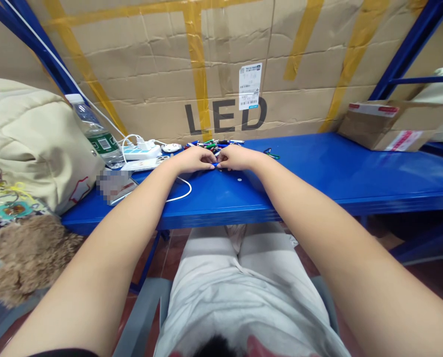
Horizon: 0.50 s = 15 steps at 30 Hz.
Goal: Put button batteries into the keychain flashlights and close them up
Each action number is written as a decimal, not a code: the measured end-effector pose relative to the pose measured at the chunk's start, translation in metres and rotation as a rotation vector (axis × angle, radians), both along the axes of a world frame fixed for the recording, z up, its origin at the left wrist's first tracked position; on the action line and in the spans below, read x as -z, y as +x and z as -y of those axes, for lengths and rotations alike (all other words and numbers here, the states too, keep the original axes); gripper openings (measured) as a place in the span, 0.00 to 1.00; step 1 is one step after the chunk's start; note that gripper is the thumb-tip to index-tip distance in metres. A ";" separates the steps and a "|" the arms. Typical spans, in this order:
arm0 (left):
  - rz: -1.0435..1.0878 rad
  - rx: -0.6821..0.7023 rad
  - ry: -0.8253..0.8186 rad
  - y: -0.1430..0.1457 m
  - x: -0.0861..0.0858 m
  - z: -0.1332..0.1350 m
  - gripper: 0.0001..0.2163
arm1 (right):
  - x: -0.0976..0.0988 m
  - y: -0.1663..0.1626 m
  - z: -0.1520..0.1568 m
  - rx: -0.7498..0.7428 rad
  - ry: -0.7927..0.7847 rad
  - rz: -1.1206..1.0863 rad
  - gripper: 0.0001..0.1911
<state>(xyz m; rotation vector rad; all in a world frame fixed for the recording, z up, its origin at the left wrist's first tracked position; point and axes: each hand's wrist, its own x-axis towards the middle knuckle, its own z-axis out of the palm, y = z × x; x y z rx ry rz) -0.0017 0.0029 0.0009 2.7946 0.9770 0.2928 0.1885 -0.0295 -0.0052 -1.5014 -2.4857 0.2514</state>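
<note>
My left hand [197, 159] and my right hand [238, 157] meet over the blue table, fingertips nearly touching. Between their pinched fingers is a small blue piece [216, 164], held from both sides; its exact kind is too small to make out. Just behind the hands lies a pile of slim pen-like items [218, 144] in blue, red, green, black and white, partly hidden by my fingers. A few dark and green ones [271, 153] lie apart, right of my right hand. A small white round spot [240, 180] shows on the tabletop in front of my right hand.
At left are a cream bag [31, 134], a plush toy [28, 258], a water bottle [98, 134], a power strip [143, 150], a phone [145, 163] and a white cable [186, 191]. A cardboard box [392, 124] stands right. Large cardboard [132, 64] closes the back.
</note>
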 end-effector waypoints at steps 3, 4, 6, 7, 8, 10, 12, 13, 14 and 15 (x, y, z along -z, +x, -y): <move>0.012 -0.023 -0.016 0.000 0.000 0.001 0.16 | 0.000 -0.001 0.000 0.027 -0.020 -0.023 0.07; 0.016 -0.034 -0.018 0.000 -0.001 0.002 0.15 | 0.000 -0.001 -0.001 0.037 -0.029 -0.041 0.07; 0.017 -0.053 -0.018 0.001 -0.001 0.003 0.15 | 0.001 0.000 -0.001 0.054 -0.038 -0.081 0.09; 0.014 -0.059 -0.019 0.001 -0.001 0.003 0.15 | 0.001 0.000 -0.002 0.064 -0.035 -0.102 0.10; 0.014 -0.061 -0.022 0.001 -0.001 0.003 0.15 | 0.001 0.001 -0.003 0.073 -0.027 -0.125 0.11; 0.021 -0.056 -0.035 0.001 -0.002 0.003 0.15 | 0.001 0.003 -0.004 0.095 0.005 -0.172 0.12; 0.043 -0.050 -0.048 0.000 -0.002 0.003 0.15 | 0.000 0.004 -0.005 0.117 0.041 -0.212 0.13; 0.057 -0.046 -0.049 0.000 -0.002 0.003 0.15 | 0.000 0.005 -0.005 0.124 0.058 -0.224 0.13; 0.071 -0.042 -0.046 0.000 -0.001 0.003 0.15 | 0.000 0.005 -0.005 0.131 0.071 -0.231 0.13; 0.083 -0.037 -0.039 0.001 -0.001 0.002 0.16 | -0.001 0.005 -0.005 0.139 0.081 -0.237 0.13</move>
